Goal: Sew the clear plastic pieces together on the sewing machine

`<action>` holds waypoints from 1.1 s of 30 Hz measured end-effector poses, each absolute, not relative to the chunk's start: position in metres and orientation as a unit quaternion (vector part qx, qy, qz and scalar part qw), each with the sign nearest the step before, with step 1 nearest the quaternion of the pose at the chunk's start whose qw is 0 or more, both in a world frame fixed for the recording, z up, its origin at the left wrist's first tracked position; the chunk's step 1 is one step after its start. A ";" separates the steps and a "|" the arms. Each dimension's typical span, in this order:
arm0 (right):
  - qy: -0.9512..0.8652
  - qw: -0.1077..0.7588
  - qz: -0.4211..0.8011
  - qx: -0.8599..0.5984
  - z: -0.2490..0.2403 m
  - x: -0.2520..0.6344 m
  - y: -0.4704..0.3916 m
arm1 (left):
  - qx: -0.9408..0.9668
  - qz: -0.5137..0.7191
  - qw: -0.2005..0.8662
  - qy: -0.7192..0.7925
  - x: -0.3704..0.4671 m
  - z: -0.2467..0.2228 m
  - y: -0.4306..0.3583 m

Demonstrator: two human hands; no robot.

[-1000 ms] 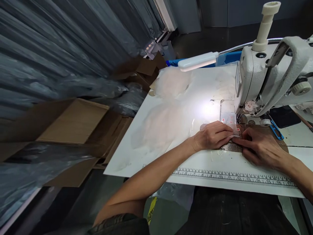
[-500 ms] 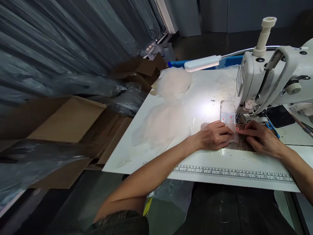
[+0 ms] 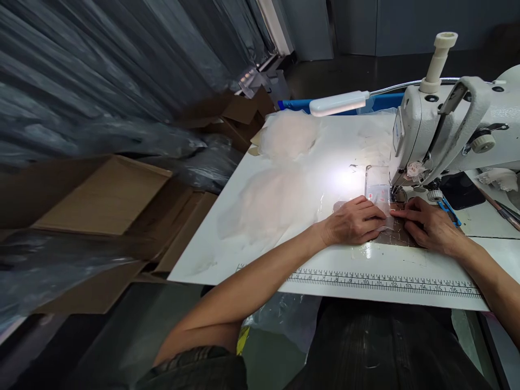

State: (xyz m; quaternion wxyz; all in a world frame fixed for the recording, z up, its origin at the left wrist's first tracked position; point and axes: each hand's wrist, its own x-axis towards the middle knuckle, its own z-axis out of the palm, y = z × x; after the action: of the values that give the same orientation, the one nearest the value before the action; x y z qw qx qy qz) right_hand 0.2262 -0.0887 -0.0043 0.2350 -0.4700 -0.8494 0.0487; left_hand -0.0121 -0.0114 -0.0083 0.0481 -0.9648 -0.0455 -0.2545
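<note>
A narrow piece of sheer white fabric [image 3: 377, 193] with small red marks lies at the needle area of a white sewing machine [image 3: 418, 135]. Over its near end rests my left hand [image 3: 357, 221], fingers bent close together and pressing the fabric to the work plate. From the other side, my right hand [image 3: 433, 225] reaches in with its index fingertip at the fabric's right edge; the thumb stays apart from it. The presser foot [image 3: 394, 193] is just beyond the fingertips. Part of the fabric is hidden under my left hand.
Two piles of pale sheer pieces [image 3: 264, 206] lie on the white table [image 3: 227, 254] to the left. A ruler strip [image 3: 365, 283] runs along the front edge. Right of the machine are a phone [image 3: 463, 190] and blue snips [image 3: 449, 212]. Cardboard boxes [image 3: 101, 195] stand at the left.
The fabric with its red marks has shifted a little under my hands, and fewer marks show. Both hands stay at the same spot by the needle; the view has tilted slightly.
</note>
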 end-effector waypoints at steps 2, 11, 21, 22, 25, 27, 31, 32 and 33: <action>-0.847 0.230 0.056 -0.476 -0.004 0.226 -0.089 | -0.964 -0.258 0.050 -0.042 -0.012 -0.009 -0.012; -0.821 0.250 0.153 -0.490 0.008 0.227 -0.092 | -0.965 -0.247 0.075 -0.036 -0.012 -0.009 -0.013; -0.873 0.176 0.041 -0.453 0.009 0.220 -0.100 | -0.949 -0.300 0.084 -0.036 -0.011 -0.007 -0.014; -0.871 0.173 0.040 -0.458 0.009 0.220 -0.100 | -0.949 -0.302 0.087 -0.035 -0.011 -0.005 -0.014; -0.868 0.173 0.046 -0.462 0.007 0.220 -0.101 | -0.943 -0.318 0.088 -0.040 -0.014 0.000 -0.010; -0.868 0.178 0.045 -0.462 0.006 0.220 -0.101 | -0.938 -0.331 0.088 -0.053 -0.016 0.001 -0.007; -0.865 0.176 0.041 -0.468 0.007 0.219 -0.102 | -0.948 -0.297 0.088 -0.074 -0.018 -0.001 -0.003; -0.865 0.174 0.041 -0.470 0.007 0.219 -0.103 | -0.952 -0.286 0.083 -0.076 -0.018 -0.002 -0.002; -0.864 0.172 0.042 -0.471 0.006 0.219 -0.103 | -0.954 -0.279 0.077 -0.076 -0.018 -0.002 -0.002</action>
State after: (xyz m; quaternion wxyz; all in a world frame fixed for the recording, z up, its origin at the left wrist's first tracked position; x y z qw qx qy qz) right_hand 0.2191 -0.1029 0.0065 0.1724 -0.4714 -0.8638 0.0424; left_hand -0.0180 -0.0022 -0.0025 0.0771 -0.9541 -0.0764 -0.2793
